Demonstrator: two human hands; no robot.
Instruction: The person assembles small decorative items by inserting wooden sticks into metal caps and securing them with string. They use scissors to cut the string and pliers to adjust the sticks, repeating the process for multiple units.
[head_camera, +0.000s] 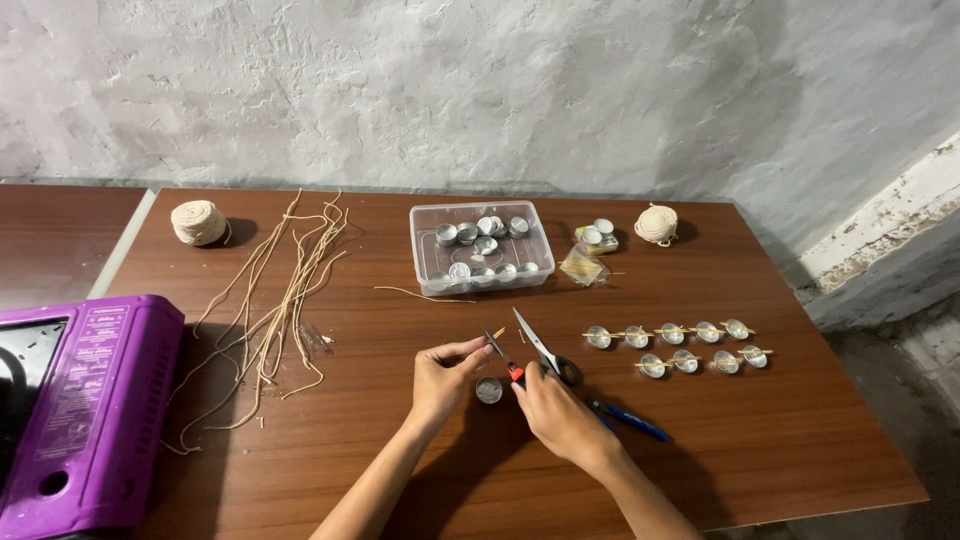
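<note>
Our left hand (440, 378) pinches a short piece of string (499, 332) between thumb and fingertips, with its tip poking out to the right of them. Our right hand (553, 408) is closed around a small tool with a red handle (503, 358), and the tool's dark tip reaches up to the string just beside the left fingertips. Whether that tip is touching the string we cannot tell.

Just below the fingers, between the two hands, a small metal cup (489, 390) sits on the table (760, 440). Scissors (548, 354) lie right above the right hand's knuckles, blades pointing up and left. A blue pen-like tool (628, 418) lies just to the right of that hand.

Farther right of the fingers we see two rows of metal cups, each with a thin stick laid across (678, 347). Above the fingers stands a clear plastic box (480, 247) holding more cups, and a ball of string (657, 224) lies to its right. Well to the left of the fingers lie long loose strands of string (275, 310), a second ball (198, 222), and, at the table's left edge, a purple appliance (85, 405).
</note>
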